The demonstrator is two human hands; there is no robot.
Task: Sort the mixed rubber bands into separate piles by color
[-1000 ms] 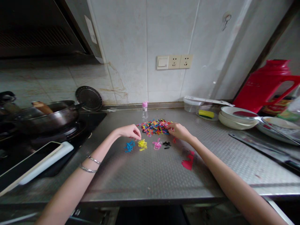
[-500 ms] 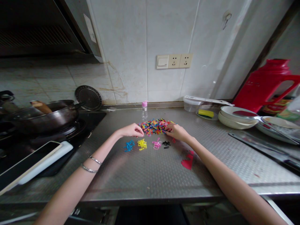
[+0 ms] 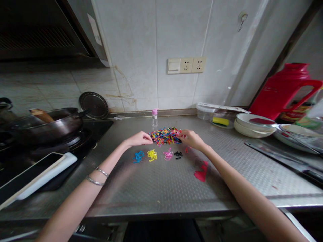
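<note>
A heap of small multicoloured rubber bands [image 3: 165, 136] lies on the metal counter. My left hand [image 3: 138, 138] is at the heap's left edge, thumb and fingers pinched together; whatever is between them is too small to make out. At the right edge, my right hand [image 3: 191, 139] has its fingertips closed against the heap, and what they pinch is hidden. In front are small sorted piles: blue bands [image 3: 138, 156], yellow bands [image 3: 152, 154], pink bands [image 3: 168, 154] and black bands [image 3: 178, 154]. A few red bands [image 3: 187, 149] lie under my right wrist.
Behind the heap stands a small pink-capped bottle [image 3: 154, 117]. A torn red piece [image 3: 201, 171] lies near my right forearm. To the left are a pan [image 3: 50, 126] on the stove and a phone [image 3: 32, 174]; rightward, stacked bowls [image 3: 252, 129], a knife [image 3: 277, 159] and a red thermos [image 3: 285, 90].
My left fingertips have shifted slightly up towards the heap's left edge. My right fingertips have risen a little at its right edge. The view has drifted slightly.
</note>
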